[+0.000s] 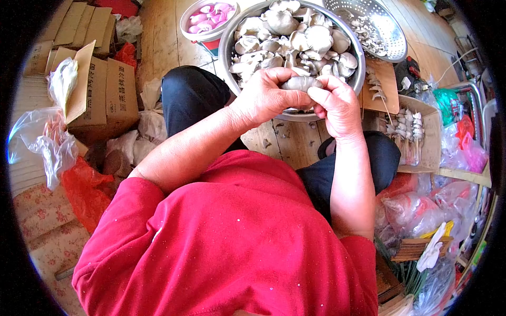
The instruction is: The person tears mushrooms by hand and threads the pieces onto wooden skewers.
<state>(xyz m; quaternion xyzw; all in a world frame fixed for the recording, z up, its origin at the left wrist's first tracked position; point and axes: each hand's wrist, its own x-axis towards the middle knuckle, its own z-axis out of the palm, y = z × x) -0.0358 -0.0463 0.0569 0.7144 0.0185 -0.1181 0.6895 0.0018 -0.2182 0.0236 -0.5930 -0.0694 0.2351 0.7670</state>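
Both of my hands meet over the near rim of a large metal bowl [227, 63] heaped with grey oyster mushrooms [279, 23]. Between them is one oyster mushroom [301, 83], its grey cap turned up. My left hand [269, 96] grips its left side, thumb below and fingers above. On the other side, my right hand [336, 102] pinches the mushroom's edge between thumb and fingers. Behind the bowl to the right, a perforated metal colander [392, 39] contains small mushroom pieces [363, 31].
A white bucket [211, 36] of pink-purple onion pieces [211, 17] stands at the back left. On the right, a cardboard box [429, 131] holds skewered mushrooms [408, 129], beside a wooden board [387, 79]. Cardboard boxes [108, 100] and plastic bags [87, 189] lie left; more bags [416, 208] lie right.
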